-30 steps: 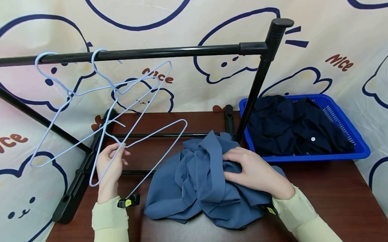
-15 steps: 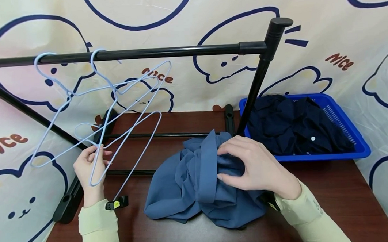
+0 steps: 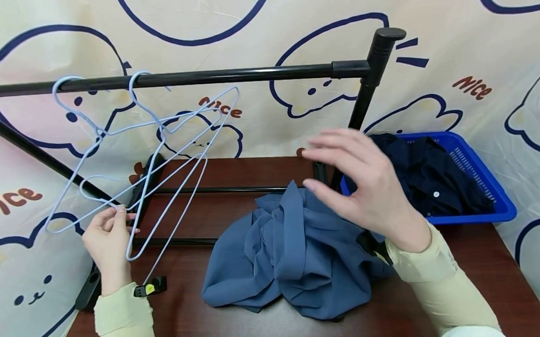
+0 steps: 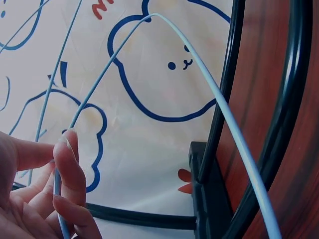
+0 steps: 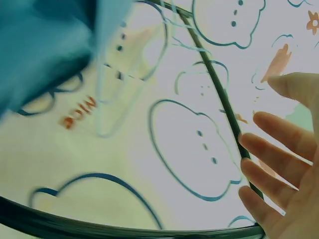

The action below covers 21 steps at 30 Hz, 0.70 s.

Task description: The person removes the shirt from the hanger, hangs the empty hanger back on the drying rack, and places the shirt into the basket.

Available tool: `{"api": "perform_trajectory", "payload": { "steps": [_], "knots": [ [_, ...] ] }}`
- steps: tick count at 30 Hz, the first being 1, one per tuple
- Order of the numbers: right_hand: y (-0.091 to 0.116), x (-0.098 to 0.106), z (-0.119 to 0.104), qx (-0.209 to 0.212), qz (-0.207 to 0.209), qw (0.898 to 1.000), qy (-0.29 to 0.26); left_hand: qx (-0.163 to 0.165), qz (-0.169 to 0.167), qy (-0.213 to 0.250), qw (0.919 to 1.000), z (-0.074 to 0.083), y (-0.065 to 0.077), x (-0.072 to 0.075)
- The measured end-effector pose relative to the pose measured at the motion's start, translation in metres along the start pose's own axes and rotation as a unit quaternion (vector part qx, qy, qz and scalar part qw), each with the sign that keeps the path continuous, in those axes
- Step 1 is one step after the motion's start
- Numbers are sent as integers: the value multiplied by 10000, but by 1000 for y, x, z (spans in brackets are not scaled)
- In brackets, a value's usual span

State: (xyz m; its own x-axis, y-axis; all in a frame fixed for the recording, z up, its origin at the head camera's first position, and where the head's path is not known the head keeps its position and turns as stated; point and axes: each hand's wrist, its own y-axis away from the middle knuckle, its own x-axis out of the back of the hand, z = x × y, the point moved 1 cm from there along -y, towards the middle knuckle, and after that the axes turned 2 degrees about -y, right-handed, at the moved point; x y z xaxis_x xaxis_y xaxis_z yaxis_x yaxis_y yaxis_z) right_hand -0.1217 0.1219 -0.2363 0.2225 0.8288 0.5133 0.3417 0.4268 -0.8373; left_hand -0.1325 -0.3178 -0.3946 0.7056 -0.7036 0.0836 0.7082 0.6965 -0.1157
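My left hand [image 3: 109, 243] pinches a light blue wire hanger [image 4: 227, 112] near its neck, between thumb and fingers. Its hook points left, and its long frame slopes toward the right and down past my wrist. My right hand [image 3: 367, 184] is raised over the right side of a crumpled blue-grey garment [image 3: 256, 261], fingers spread and holding nothing. In the right wrist view, those bare fingers [image 5: 279, 159] show at the right, with blurred blue cloth [image 5: 45, 50] at upper left. The garment lies bunched on the brown table [image 3: 190, 305], a folded band standing up along its middle.
A black rail [image 3: 247, 75] crosses above the table, bearing two more light blue hangers, whose frames overlap the held one in the head view. Behind my right hand stands a blue basket [image 3: 506, 212] with dark navy clothing [image 3: 454, 184]. A printed curtain [image 3: 253, 16] backs everything.
My left hand has moved left with the hanger, whose frame has swung left too. My right hand has let go of the garment and risen away from it, its fingers spreading.
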Motion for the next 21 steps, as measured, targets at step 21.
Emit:
{"api": "perform_trajectory", "payload": {
  "steps": [21],
  "knots": [
    [-67, 7, 25, 434, 646, 9866, 1435, -149, 162, -301, 9993, -7, 14, 13]
  ]
}}
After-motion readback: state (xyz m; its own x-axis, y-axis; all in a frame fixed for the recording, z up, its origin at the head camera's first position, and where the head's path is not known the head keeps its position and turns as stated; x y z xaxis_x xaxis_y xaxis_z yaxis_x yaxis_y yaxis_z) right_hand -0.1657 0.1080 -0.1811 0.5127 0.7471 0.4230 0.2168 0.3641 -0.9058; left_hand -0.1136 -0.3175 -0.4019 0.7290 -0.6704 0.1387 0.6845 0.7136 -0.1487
